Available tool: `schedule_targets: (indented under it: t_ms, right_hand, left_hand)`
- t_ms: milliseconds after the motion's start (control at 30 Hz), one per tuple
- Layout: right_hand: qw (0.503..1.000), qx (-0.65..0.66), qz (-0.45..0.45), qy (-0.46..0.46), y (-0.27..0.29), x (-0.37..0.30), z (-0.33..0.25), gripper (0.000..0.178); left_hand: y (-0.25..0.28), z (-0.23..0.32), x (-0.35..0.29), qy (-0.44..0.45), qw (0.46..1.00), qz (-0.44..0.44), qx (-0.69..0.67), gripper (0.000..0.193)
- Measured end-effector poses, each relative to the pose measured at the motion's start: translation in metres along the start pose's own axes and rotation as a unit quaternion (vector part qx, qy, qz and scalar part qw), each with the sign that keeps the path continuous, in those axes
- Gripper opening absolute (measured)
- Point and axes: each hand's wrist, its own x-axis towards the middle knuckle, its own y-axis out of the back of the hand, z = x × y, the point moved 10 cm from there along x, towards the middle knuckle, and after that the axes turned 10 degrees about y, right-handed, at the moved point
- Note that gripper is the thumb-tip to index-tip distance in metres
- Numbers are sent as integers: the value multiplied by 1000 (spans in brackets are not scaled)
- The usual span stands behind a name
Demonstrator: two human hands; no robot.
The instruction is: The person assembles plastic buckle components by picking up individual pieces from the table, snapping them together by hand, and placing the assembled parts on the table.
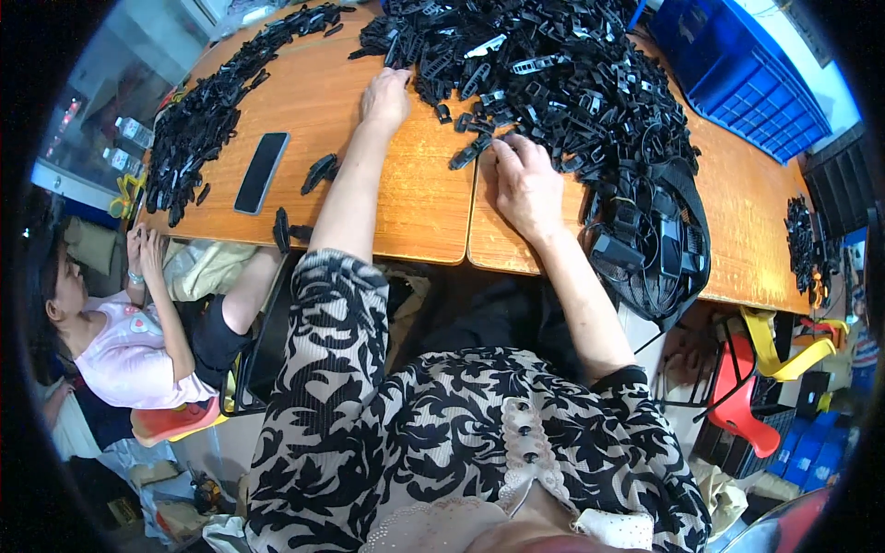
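Note:
A large heap of black plastic buckles (562, 101) covers the back of the wooden table. My left hand (385, 100) reaches far forward to the heap's left edge, its fingers drawn together beside a dark piece; whatever they grip is hidden. Nearer to me, my right hand (529, 184) rests at the heap's front edge with curled fingers. A black buckle piece (471, 151) lies against its fingertips, pointing left, and appears pinched there. Between my arms, a few loose buckles sit at the heap's front. Left of my left forearm lies another black buckle (320, 173).
A dark phone (262, 173) lies at left, beside a long row of black pieces (198, 129). Right of my right forearm is a black mesh bag (650, 240) with devices. A blue crate (737, 78) stands back right. At left sits another person (138, 341), hands raised.

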Motion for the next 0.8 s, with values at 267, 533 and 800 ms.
schedule_targets:
  t_ms: [267, 533, 800]
  right_hand:
    - [997, -5, -1, -80, 22, -30, 35, 18]
    - [970, 151, -119, -145, -5, -22, 18, 48]
    - [939, 192, -98, -268, -3, -24, 25, 19]
  left_hand:
    - [37, 56, -130, -59, 996, 32, -67, 31]
    - [75, 54, -212, -47, 986, 56, -147, 22]
    - [65, 39, -212, 33, 962, -6, -269, 36]
